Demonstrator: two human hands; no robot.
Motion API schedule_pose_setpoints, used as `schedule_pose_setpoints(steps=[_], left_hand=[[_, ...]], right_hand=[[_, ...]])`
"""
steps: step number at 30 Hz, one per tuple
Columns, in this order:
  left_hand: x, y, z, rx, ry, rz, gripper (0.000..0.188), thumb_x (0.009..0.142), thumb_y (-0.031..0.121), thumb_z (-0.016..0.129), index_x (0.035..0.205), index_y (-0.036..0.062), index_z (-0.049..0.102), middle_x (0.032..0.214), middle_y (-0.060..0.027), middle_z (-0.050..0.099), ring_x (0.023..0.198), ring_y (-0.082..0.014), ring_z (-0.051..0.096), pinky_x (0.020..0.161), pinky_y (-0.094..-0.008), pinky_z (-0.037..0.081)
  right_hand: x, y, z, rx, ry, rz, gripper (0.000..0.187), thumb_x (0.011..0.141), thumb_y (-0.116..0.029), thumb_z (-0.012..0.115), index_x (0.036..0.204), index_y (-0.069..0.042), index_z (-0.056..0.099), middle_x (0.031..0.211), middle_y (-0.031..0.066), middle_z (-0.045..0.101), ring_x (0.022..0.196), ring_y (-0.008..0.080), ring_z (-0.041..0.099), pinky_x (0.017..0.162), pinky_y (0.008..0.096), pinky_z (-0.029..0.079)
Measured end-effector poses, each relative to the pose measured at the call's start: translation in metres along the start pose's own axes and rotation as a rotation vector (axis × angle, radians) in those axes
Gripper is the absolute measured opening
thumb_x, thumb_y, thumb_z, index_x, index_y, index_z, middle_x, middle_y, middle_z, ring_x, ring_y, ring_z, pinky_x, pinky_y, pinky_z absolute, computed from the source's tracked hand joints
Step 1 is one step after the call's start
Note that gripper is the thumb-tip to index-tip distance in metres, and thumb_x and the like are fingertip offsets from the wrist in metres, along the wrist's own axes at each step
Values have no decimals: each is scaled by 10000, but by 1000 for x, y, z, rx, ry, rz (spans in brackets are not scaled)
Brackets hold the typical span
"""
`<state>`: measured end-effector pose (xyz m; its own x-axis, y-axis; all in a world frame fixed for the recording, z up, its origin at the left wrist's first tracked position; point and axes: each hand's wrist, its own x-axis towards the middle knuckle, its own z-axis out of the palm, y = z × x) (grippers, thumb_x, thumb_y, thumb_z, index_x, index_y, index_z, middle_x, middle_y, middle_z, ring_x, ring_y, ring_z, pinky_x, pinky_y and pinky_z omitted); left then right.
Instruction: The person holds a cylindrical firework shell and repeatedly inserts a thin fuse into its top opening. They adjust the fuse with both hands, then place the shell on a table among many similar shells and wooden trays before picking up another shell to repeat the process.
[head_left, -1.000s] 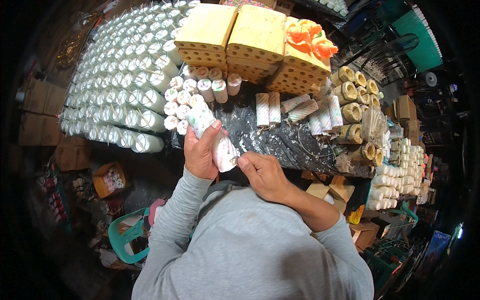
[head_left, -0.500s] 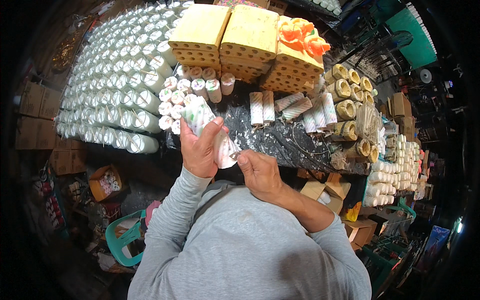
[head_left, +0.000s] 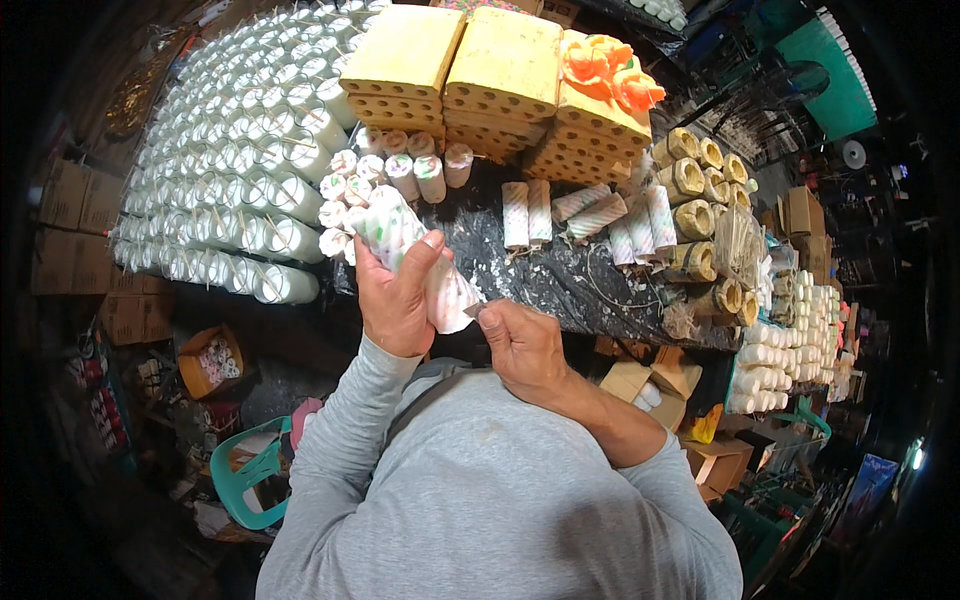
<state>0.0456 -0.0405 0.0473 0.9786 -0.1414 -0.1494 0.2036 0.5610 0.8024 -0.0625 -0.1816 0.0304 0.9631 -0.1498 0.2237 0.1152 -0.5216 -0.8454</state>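
My left hand [head_left: 398, 300] is wrapped round a thick white candle [head_left: 392, 228] mottled with pink and green, tilted so its lower end points toward my right hand. In my right hand [head_left: 528, 345] a small blade [head_left: 474, 310], seemingly of a knife, is pinched between thumb and fingers, its edge against the candle's lower end. The handle is hidden in the fist. Just beyond my left hand stand several shorter patterned candles [head_left: 429, 180] packed together. More patterned candles [head_left: 515, 215] lie farther right on the black plastic-covered table [head_left: 560, 285], which is strewn with white shavings.
Rows of glass jars [head_left: 290, 240] with white filling and sticks across their tops crowd the left. Yellow blocks with holes [head_left: 500, 65] are stacked at the back, orange wax flowers [head_left: 610, 70] on one. Hollow bamboo-like tubes [head_left: 692, 220] stand right. A green chair [head_left: 250, 480] is lower left.
Both hands keep nearly the same place and hold. The candle's upper end has shifted slightly left and turned a little; the blade stays at its lower end.
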Motion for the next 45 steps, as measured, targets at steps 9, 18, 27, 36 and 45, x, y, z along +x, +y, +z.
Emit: schedule_pose_setpoints(steps=[9,18,27,36,45], left_hand=[[0,-1,3,23,3,45,496,980,24,774,1381,64,485,1039,-72,674,858,-181,717,769,-342,613],[-2,-4,2,-9,-12,15,508,979,13,768,1398,71,488,1062,-76,670,872,-187,720,769,-347,617],[6,-3,-1,-22,2,41,543,974,10,773,1419,77,469,1058,-71,663,884,-181,711,785,-350,615],[1,-5,-3,35,-29,87,469,1013,77,763,1409,69,513,1144,-62,683,959,-191,717,859,-376,606],[9,4,-4,29,-39,85,478,1017,74,757,1425,73,507,1178,-71,685,973,-195,715,873,-374,603]], right_hand=[[-4,5,-2,-28,51,-66,281,1116,-263,648,967,-31,706,810,150,702,720,382,706,643,465,555],[-4,6,-1,-80,32,-118,245,1101,-238,666,961,-39,699,792,137,703,698,363,707,611,461,551],[-7,5,-5,-198,-103,-203,277,1072,-245,701,874,-60,647,728,122,661,662,348,684,590,467,539],[3,3,-3,-252,53,-209,325,1047,-261,732,808,-76,611,687,106,612,626,319,650,577,463,520],[5,1,-8,-284,102,-276,347,1035,-278,740,778,-99,591,666,85,585,605,301,626,562,443,504]])
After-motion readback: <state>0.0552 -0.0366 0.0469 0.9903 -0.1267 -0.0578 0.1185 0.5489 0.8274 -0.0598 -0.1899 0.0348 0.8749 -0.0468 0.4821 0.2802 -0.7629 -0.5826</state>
